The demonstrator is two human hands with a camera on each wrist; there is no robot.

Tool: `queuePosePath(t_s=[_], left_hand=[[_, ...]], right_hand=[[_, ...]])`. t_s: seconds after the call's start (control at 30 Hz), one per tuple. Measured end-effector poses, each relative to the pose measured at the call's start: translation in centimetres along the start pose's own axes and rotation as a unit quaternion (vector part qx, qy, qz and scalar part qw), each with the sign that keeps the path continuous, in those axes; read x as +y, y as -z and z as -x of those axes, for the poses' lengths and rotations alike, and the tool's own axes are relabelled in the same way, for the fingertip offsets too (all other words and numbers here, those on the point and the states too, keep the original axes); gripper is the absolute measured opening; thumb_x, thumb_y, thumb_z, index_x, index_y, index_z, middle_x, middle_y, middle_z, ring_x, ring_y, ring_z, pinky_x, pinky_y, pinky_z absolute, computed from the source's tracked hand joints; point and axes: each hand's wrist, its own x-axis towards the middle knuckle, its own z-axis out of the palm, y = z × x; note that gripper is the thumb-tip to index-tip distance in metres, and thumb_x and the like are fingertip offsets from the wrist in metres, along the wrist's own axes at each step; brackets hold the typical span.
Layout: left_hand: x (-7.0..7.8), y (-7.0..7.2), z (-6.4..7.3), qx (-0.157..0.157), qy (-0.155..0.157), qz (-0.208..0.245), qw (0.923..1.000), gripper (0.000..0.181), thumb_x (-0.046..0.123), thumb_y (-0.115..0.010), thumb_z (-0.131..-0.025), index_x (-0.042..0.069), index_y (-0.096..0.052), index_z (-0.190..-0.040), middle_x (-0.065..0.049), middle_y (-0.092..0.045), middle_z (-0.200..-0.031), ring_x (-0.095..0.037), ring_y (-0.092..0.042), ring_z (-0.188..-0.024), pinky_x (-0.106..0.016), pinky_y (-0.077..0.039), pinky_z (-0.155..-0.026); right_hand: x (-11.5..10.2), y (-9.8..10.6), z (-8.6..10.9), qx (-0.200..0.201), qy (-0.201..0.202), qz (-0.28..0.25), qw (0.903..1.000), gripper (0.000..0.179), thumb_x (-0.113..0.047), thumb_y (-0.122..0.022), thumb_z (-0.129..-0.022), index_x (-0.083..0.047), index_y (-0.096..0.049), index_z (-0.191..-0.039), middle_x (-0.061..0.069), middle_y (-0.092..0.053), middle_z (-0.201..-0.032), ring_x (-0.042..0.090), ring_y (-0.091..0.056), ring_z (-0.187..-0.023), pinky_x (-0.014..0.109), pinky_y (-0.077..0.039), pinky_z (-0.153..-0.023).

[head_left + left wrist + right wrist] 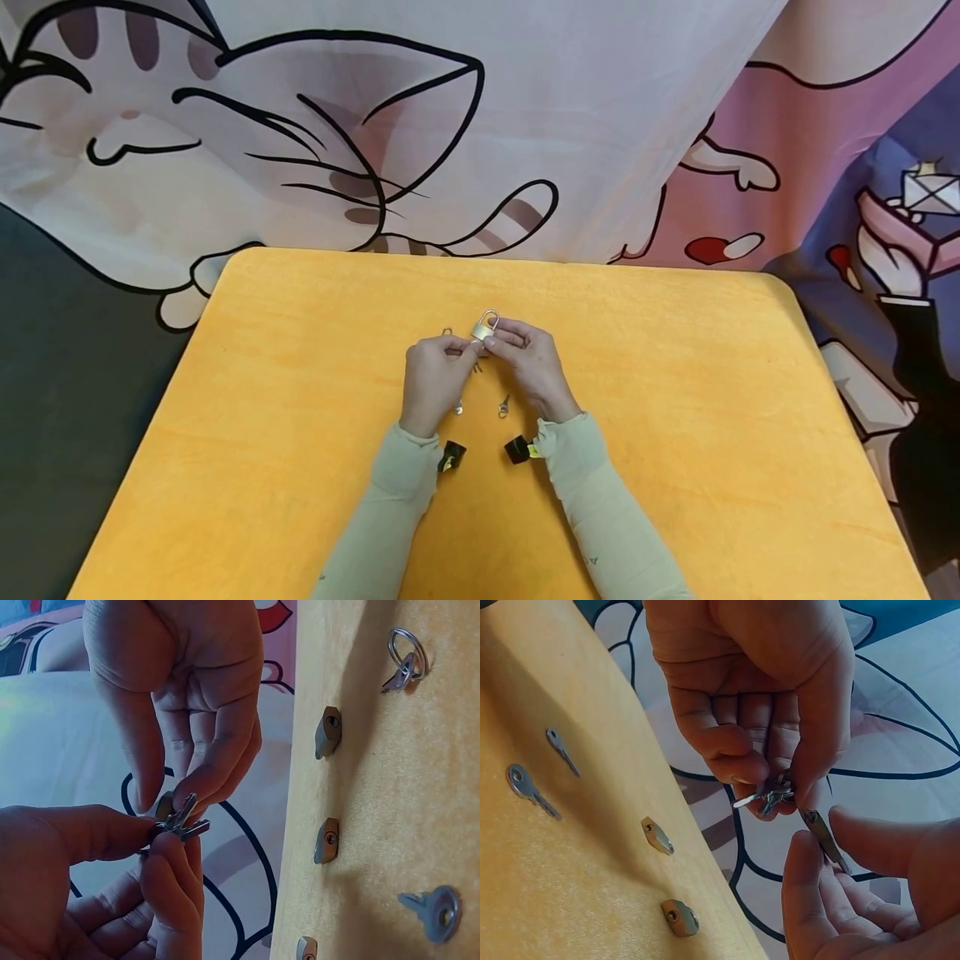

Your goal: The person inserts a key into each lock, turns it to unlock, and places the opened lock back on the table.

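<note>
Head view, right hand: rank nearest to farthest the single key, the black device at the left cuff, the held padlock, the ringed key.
From the right hand:
1. Held padlock: in its fingertips.
2. Ringed key: below and left of it.
3. Single key: farther left, beside the left hand.
4. Black device: at the left cuff.

No legible text or numbers
</note>
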Motion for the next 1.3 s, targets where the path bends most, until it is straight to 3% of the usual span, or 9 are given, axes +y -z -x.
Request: queuePosePath(t_s=[0.27, 0.47, 0.6, 0.83, 1.07, 1.2, 1.3], left_hand=[[-0.6, 0.6, -0.2, 0.025, 0.000, -0.007, 0.9997, 0.017, 0.019, -0.075, -0.091, 0.004, -0.079, -0.083, -0.003, -0.074, -0.072, -0.011, -0.069, -0.061, -0.029, -0.054, -0.054], [-0.8, 1.0, -0.2, 0.014, 0.010, -0.012, 0.9998, 0.017, 0.020, -0.075, -0.091, 0.004, -0.079, -0.085, -0.005, -0.075, -0.076, -0.014, -0.072, -0.068, -0.031, -0.057, -0.060], [-0.8, 1.3, -0.1, -0.006, 0.017, -0.017, 0.9997, 0.017, 0.020, -0.074, -0.092, 0.004, -0.079, -0.087, -0.006, -0.075, -0.079, -0.015, -0.073, -0.071, -0.031, -0.057, -0.062], [-0.8, 2.0, -0.1, -0.033, 0.001, -0.042, 0.9986, 0.018, 0.020, -0.074, -0.092, 0.003, -0.078, -0.092, -0.005, -0.075, -0.080, -0.013, -0.071, -0.069, -0.031, -0.057, -0.063], [-1.0, 3.0, -0.2, -0.025, 0.004, -0.070, 0.9973, 0.018, 0.020, -0.074, -0.091, 0.003, -0.077, -0.097, -0.005, -0.075, -0.084, -0.013, -0.071, -0.072, -0.033, -0.057, -0.067], [-1.2, 3.5, -0.3, -0.016, 0.009, -0.072, 0.9972, 0.018, 0.019, -0.073, -0.091, 0.002, -0.077, -0.097, -0.004, -0.075, -0.083, -0.013, -0.070, -0.069, -0.032, -0.056, -0.063], [-1.3, 3.8, -0.4, -0.009, 0.003, -0.071, 0.9975, 0.018, 0.018, -0.074, -0.091, 0.001, -0.077, -0.096, -0.004, -0.075, -0.081, -0.013, -0.070, -0.068, -0.031, -0.056, -0.061]], right_hand=[[0.2, -0.3, -0.1, -0.020, -0.012, -0.008, 0.9997, 0.039, -0.005, -0.068, -0.096, 0.004, -0.061, -0.133, 0.019, -0.070, -0.117, 0.020, -0.068, -0.106, 0.026, -0.052, -0.091], [0.5, -0.6, -0.1, -0.018, -0.015, -0.041, 0.9989, 0.036, -0.003, -0.066, -0.096, 0.004, -0.061, -0.131, 0.018, -0.073, -0.110, 0.037, -0.068, -0.107, 0.044, -0.051, -0.097], [0.7, -0.8, -0.2, -0.017, -0.014, -0.057, 0.9981, 0.037, 0.000, -0.066, -0.095, 0.009, -0.058, -0.130, 0.016, -0.074, -0.103, 0.029, -0.072, -0.094, 0.049, -0.050, -0.097], [0.6, -1.2, -0.4, -0.007, -0.020, -0.065, 0.9976, 0.035, 0.003, -0.066, -0.094, 0.013, -0.059, -0.127, 0.015, -0.074, -0.099, 0.020, -0.073, -0.086, 0.040, -0.055, -0.091], [0.1, -2.2, -1.0, -0.026, -0.013, -0.056, 0.9980, 0.033, 0.003, -0.066, -0.094, 0.012, -0.061, -0.125, 0.018, -0.073, -0.104, 0.024, -0.072, -0.091, 0.048, -0.051, -0.096], [-0.1, -2.8, -1.5, -0.035, -0.012, -0.040, 0.9985, 0.035, 0.001, -0.067, -0.094, 0.012, -0.061, -0.127, 0.016, -0.073, -0.101, 0.034, -0.071, -0.097, 0.053, -0.049, -0.098], [-0.3, -3.3, -1.9, -0.038, -0.012, -0.032, 0.9987, 0.034, 0.000, -0.068, -0.094, 0.011, -0.062, -0.126, 0.014, -0.074, -0.099, 0.033, -0.072, -0.096, 0.053, -0.049, -0.098]])
